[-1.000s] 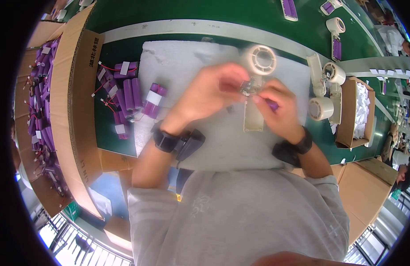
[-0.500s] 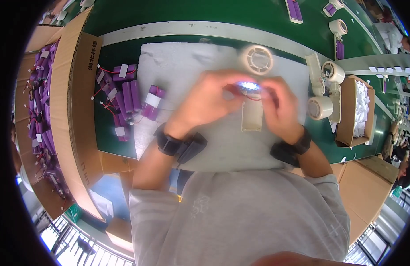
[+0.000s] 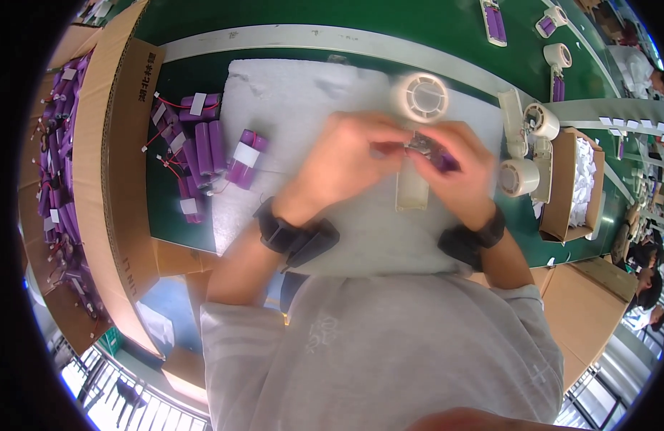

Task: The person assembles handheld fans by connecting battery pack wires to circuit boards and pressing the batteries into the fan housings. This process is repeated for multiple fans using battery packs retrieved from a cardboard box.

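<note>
Both hands' grip pinching small part (image 3: 420, 146), left hand (image 3: 346, 161), right hand (image 3: 461, 169), over white foam mat (image 3: 289, 108)

left hand (image 3: 353, 154) and right hand (image 3: 457, 165) meet — fingers pinched together.

A green workbench (image 3: 332, 18) carries a white foam mat (image 3: 289, 115); left of the mat lie purple cylindrical battery packs (image 3: 202, 147), right of it white round fan housings (image 3: 522, 176).

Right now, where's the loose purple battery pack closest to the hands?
In the head view, the purple battery pack lies left of the left hand, straddling the left edge of the white foam mat, beside the purple pile.
</note>
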The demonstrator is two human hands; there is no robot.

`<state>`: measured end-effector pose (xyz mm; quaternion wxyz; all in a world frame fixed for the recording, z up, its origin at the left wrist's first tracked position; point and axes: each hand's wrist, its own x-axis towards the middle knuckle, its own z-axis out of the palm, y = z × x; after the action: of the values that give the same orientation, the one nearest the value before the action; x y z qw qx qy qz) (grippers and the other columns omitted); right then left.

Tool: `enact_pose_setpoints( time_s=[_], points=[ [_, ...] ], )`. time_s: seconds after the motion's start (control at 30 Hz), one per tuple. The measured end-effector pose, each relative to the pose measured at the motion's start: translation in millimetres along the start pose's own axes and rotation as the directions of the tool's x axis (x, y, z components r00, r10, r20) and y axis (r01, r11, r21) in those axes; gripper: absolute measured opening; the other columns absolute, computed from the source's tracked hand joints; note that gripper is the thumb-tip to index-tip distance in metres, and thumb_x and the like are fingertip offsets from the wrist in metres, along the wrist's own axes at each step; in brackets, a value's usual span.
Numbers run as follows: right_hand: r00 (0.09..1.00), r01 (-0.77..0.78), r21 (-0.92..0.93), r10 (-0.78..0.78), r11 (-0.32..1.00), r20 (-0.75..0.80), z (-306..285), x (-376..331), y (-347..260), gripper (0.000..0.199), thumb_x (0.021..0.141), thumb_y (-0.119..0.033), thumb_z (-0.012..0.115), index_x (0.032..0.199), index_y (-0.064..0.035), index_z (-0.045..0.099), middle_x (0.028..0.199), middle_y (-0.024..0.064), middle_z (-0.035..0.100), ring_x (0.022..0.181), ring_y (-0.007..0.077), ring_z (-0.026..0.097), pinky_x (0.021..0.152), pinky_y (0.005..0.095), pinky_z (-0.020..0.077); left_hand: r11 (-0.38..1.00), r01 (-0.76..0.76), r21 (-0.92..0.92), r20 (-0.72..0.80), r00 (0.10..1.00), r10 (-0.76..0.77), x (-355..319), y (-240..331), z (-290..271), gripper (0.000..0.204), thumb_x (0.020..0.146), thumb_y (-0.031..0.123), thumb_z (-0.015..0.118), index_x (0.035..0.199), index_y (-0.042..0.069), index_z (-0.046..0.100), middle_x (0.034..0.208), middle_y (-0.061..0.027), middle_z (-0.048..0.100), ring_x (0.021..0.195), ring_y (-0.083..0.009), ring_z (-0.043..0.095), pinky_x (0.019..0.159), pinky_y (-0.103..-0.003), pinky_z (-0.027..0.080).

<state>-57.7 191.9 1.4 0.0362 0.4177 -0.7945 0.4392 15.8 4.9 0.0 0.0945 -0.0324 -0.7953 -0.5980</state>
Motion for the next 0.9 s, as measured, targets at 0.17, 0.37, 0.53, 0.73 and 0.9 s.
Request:
enact_pose_setpoints(
  time_s=[0.17, 0.37, 0.53, 0.73, 0.9],
  points=[
    [0.999, -0.033, 0.031, 0.033, 0.999, -0.006, 1, -1, 1, 0.037, 0.071, 0.000, 0.080, 0.106, -0.0030, 0.068, 0.095, 0.0076, 0.067, 0.069, 0.0083, 0.060, 0.059, 0.0216, 0.0492, 0.992, -0.054, 0.113, -0.011, 0.998, 0.056, -2, -1, 2, 0.029, 0.074, -0.002, 0.072, 0.101, 0.004, 0.075, 0.086, -0.0102, 0.071, 0.070, -0.0185, 0.068, 0.062, -0.027, 0.055],
    [0.989, -0.141, 0.061, 0.143, 0.988, -0.026, 0, 3, -7, 0.030, 0.071, -0.003, 0.081, 0.099, -0.0052, 0.071, 0.091, 0.0072, 0.068, 0.066, 0.0151, 0.065, 0.057, 0.0264, 0.0525, 0.987, -0.059, 0.151, 0.000, 0.998, 0.059, -1, -1, 3, 0.028, 0.075, -0.003, 0.071, 0.101, 0.004, 0.074, 0.087, -0.0096, 0.070, 0.071, -0.0170, 0.068, 0.063, -0.027, 0.055],
    [0.959, -0.284, 0.142, 0.284, 0.948, 0.023, -2, -2, -9, 0.025, 0.075, -0.002, 0.079, 0.098, -0.0041, 0.071, 0.090, 0.0056, 0.066, 0.062, 0.0101, 0.061, 0.054, 0.0239, 0.0488, 0.998, 0.053, -0.020, 0.008, 0.999, -0.053, -1, -1, 4, 0.027, 0.078, -0.005, 0.069, 0.104, 0.002, 0.070, 0.090, -0.0096, 0.069, 0.074, -0.0147, 0.068, 0.066, -0.028, 0.056],
    [0.962, -0.273, 0.081, 0.273, 0.958, 0.010, -3, -7, -12, 0.021, 0.076, -0.002, 0.078, 0.096, -0.0044, 0.071, 0.087, 0.0052, 0.064, 0.060, 0.0116, 0.060, 0.053, 0.0247, 0.0488, 0.982, 0.174, -0.069, 0.132, 0.978, -0.164, 2, 2, 5, 0.031, 0.081, -0.006, 0.066, 0.111, 0.003, 0.063, 0.090, -0.0102, 0.068, 0.076, -0.0146, 0.067, 0.070, -0.029, 0.056],
    [0.986, -0.164, -0.022, 0.164, 0.986, -0.016, 0, -7, -11, 0.020, 0.076, -0.003, 0.078, 0.095, -0.0050, 0.071, 0.086, 0.0066, 0.063, 0.059, 0.0157, 0.061, 0.051, 0.0272, 0.0500, 0.976, 0.212, -0.044, 0.155, 0.967, -0.203, 2, 6, 2, 0.033, 0.082, -0.006, 0.065, 0.113, 0.004, 0.063, 0.086, -0.0097, 0.069, 0.075, -0.0141, 0.067, 0.072, -0.029, 0.056]
  ],
)
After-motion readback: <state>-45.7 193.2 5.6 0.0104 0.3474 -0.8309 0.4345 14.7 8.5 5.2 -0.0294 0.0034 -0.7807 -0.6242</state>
